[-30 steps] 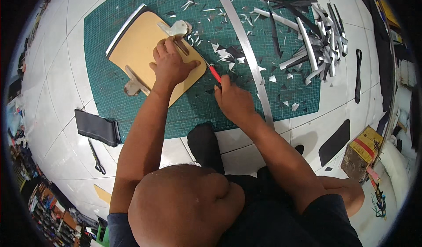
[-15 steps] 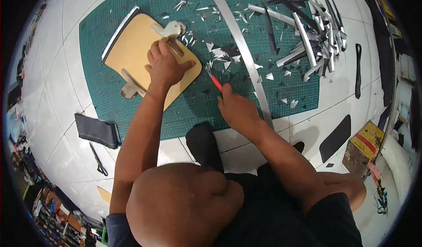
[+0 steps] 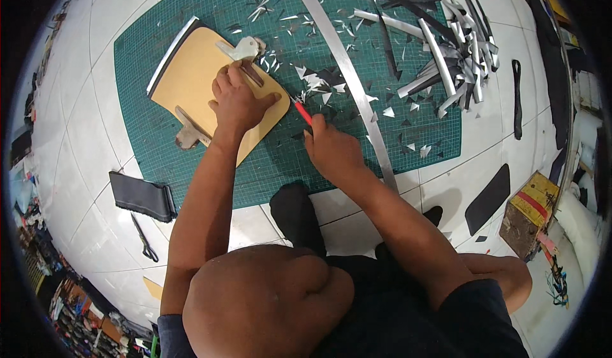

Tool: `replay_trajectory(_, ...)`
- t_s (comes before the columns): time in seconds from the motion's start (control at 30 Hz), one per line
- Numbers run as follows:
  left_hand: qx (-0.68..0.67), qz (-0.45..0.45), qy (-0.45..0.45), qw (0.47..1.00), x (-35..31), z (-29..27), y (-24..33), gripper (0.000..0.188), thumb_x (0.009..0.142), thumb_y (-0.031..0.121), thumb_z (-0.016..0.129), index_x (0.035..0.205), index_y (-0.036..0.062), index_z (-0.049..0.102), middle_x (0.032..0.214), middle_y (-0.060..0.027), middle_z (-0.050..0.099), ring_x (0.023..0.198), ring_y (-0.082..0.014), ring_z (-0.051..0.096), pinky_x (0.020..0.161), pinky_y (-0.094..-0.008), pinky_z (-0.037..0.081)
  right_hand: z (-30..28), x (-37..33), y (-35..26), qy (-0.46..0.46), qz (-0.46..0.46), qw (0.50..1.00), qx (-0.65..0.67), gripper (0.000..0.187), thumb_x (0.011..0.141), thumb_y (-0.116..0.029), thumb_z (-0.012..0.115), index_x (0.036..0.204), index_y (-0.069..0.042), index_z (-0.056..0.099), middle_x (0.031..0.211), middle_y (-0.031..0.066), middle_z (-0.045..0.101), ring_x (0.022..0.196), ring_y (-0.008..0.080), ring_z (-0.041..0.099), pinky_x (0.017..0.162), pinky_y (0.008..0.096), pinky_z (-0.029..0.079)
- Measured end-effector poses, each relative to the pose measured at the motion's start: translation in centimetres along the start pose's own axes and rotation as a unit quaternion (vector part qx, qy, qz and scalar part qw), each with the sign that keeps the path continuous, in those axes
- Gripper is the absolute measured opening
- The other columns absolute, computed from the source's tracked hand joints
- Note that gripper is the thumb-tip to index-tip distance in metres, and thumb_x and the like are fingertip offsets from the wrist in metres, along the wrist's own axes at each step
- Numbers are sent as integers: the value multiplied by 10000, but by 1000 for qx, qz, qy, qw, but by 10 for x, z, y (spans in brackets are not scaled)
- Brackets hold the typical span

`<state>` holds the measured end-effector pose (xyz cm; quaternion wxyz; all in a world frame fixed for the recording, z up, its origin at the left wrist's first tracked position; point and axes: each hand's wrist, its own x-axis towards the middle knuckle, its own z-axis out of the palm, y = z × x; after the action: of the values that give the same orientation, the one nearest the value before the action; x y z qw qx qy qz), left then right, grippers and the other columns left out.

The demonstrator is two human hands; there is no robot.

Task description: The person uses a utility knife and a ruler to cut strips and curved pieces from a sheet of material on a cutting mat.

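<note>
My left hand (image 3: 240, 106) lies on a tan, round-cornered template board (image 3: 182, 80), thumb stretched to the right and fingers spread near a metal spring clip (image 3: 245, 48). A second spring clip (image 3: 189, 133) grips the board's lower left edge. A strip of black material with a silvery edge (image 3: 171, 58) shows past the board's upper left side. In my right hand (image 3: 338, 151) is a red-handled craft knife (image 3: 303, 111), its tip by the board's right rounded corner. How close the blade is to the material cannot be made out.
Under everything lies a green cutting mat (image 3: 268, 176) on white tiles. A long metal ruler (image 3: 347, 68) crosses it, among scattered offcuts (image 3: 315, 80). A heap of black and silver strips (image 3: 468, 52) is at right. Scissors (image 3: 145, 237) and folded black material (image 3: 141, 195) sit at left.
My right hand and the knife have moved slightly left and up, bringing the tip to the board's corner. My left hand keeps its place on the board.
</note>
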<state>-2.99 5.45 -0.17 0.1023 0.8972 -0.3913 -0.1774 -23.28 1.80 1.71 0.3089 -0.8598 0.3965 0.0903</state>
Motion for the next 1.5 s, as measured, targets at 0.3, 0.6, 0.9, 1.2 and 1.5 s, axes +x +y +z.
replay_trajectory(0.3, -1, 26, 20, 999, 7, 3, -4, 1039, 626, 435, 882, 1422, 89, 312, 1404, -169, 372, 1298, -395, 379, 942, -614, 398, 1, -9, 9, -42, 13, 999, -1, 221, 963, -231, 505, 1032, -37, 427, 753, 191, 667, 705, 381, 688, 615, 484, 560)
replay_trajectory(0.6, 1, 16, 17, 1000, 5, -2, 0, 1029, 621, 450, 877, 1427, 112, 333, 1390, -152, 394, 1285, -402, 395, 967, -593, 391, 8, -36, 23, -27, 14, 1000, -1, 231, 978, -241, 491, 1043, -36, 407, 756, 193, 662, 709, 389, 683, 600, 500, 544)
replay_trajectory(0.9, 122, 146, 97, 977, 57, -21, -10, 945, 695, 538, 772, 1465, 174, 364, 1433, -171, 421, 1348, -398, 375, 1058, -678, 235, -9, -36, 31, 15, 13, 997, 79, 248, 997, -261, 494, 1044, -31, 416, 713, 160, 643, 626, 348, 680, 521, 460, 526)
replay_trajectory(1.2, 63, -23, 37, 997, 38, -23, -35, 786, 726, 563, 755, 1334, 119, 529, 1492, -138, 383, 1380, -378, 347, 1025, -710, 255, 9, -30, 17, 24, -20, 997, 68, 241, 981, -252, 523, 1030, -39, 419, 725, 176, 651, 602, 344, 676, 511, 438, 545)
replay_trajectory(1.5, 68, 58, 195, 977, -14, 2, -24, 784, 720, 507, 806, 1298, 72, 505, 1204, -230, 520, 1073, -421, 531, 916, -508, 434, 20, -3, -3, 50, -34, 997, 50, 230, 972, -241, 533, 1014, -39, 431, 728, 176, 653, 637, 353, 689, 525, 443, 563)
